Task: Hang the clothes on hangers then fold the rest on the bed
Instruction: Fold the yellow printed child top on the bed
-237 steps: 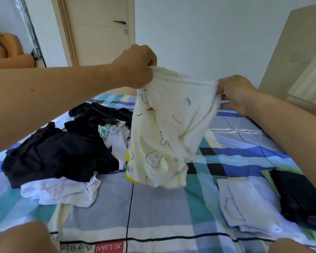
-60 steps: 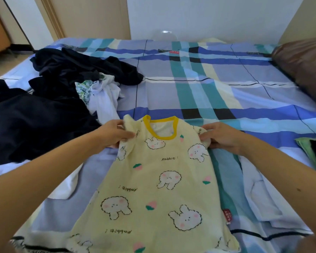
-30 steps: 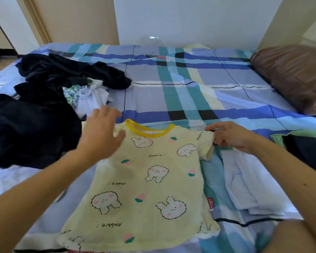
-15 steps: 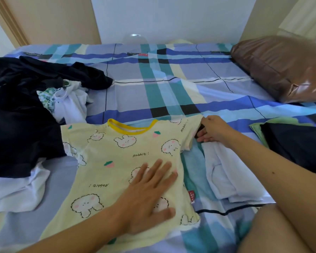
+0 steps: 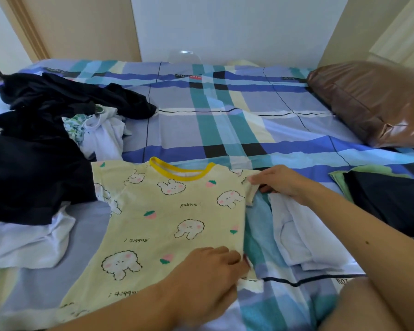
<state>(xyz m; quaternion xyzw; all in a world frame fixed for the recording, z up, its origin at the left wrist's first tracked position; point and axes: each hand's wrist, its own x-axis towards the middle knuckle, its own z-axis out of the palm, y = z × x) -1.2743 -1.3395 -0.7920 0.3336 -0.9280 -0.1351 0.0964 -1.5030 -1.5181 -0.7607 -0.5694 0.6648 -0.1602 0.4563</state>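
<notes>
A bare knee [image 5: 368,306], below and right of the T-shirt's hem, is cut off by the bottom edge. The left hand [image 5: 208,280] rests on the lower right corner of the pale yellow short-sleeved cotton T-shirt [image 5: 167,223]. Its fingers [image 5: 232,258] curl over the side seam just above the hem, the thumb is hidden under the palm, and a red tag shows only as a sliver at the fingertips.

The T-shirt lies flat and front up on the blue, teal and cream checked bed sheet [image 5: 225,120], neck pointing away from the person. It has a mustard-yellow ribbed collar, black-outlined white rabbits, small pink strawberries and the word "rabbit!" printed both ways up.

The right hand [image 5: 285,185] pinches the end of the right-side sleeve between thumb and forefinger, and the cuff hangs bent below the pinch.

Just right of the T-shirt a folded white garment [image 5: 301,235] lies partly under the right forearm. Farther right, a folded black garment [image 5: 387,204] sits on a green cloth [image 5: 339,177], cut off by the frame edge.

Left of the T-shirt a heap of black clothes [image 5: 34,168] touches the other sleeve; its separate pieces cannot be told apart. A crumpled white cloth [image 5: 26,244] spreads from under the heap.

Beyond the T-shirt's left shoulder sits a bunched white and green-printed garment [image 5: 98,132]. Far right of the T-shirt lies a glossy brown pillow [image 5: 373,103].

Beyond the T-shirt's collar, at the bed's far edge, a clear rounded object [image 5: 184,54] is too faint to identify.
</notes>
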